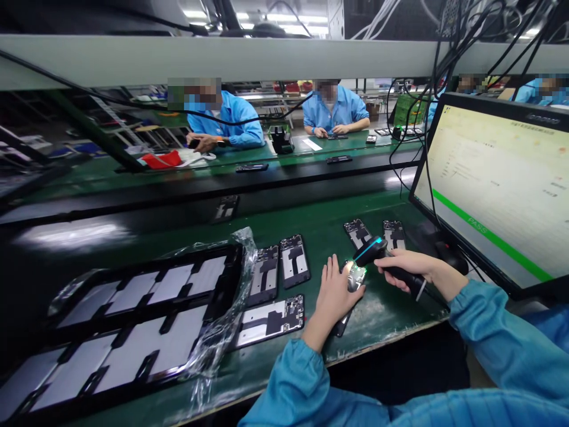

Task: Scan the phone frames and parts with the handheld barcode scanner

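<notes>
My left hand (336, 292) lies over an opened phone (354, 276), fingers stretched out and thumb across its right side. Its upper circuit board shows brightly lit; my palm hides much of the rest. In my right hand (409, 268), closed round the handle, is a black barcode scanner (371, 250) with a blue stripe. Its head points at the lit board, just above the phone. Behind it, two more opened phones (357, 232) lie on the green bench. Left of my left hand are other opened phones (294, 260), including one lying sideways (271, 321).
A black compartmented tray (222, 320) with grey flat pieces and clear plastic film (208, 350) fills the left. At right stands a monitor (493, 184) showing a green "PASS" bar. Cables hang near it. Beyond a dark strip, two people in blue work at another bench (293, 155).
</notes>
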### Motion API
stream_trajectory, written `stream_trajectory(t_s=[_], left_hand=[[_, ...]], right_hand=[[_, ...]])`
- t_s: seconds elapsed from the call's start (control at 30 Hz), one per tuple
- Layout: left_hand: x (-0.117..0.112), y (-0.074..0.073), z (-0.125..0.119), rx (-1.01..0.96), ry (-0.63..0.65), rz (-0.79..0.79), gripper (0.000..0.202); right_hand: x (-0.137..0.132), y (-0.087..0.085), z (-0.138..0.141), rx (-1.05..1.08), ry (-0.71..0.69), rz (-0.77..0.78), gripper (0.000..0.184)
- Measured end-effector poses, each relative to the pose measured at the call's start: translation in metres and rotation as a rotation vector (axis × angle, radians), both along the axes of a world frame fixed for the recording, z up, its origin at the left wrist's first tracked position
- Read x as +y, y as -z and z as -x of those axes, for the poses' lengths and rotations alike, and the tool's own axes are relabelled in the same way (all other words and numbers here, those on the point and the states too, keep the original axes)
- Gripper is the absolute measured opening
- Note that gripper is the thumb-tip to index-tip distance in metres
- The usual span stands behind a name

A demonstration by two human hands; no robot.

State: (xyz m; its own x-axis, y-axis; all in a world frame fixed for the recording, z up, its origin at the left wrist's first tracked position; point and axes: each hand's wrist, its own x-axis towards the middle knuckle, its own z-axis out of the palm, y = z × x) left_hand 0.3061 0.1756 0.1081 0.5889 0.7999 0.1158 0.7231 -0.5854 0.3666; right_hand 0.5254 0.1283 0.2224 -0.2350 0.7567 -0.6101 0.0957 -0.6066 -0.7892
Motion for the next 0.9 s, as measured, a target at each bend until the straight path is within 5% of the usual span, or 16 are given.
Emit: stream_trajectory(t_s=[0.5,0.9], left_hand=[[-0.007,-0.004,-0.006,0.072,-0.044,-0.058,0.069],[-0.013,-0.001,-0.011,0.1,-0.094,-0.054,0.061]], right_hand=[[0.006,-0.004,0.013,-0.068,-0.053,-0.087,0.034],[0.042,-0.031,0.05,-0.292,-0.217,-0.014,0.045]])
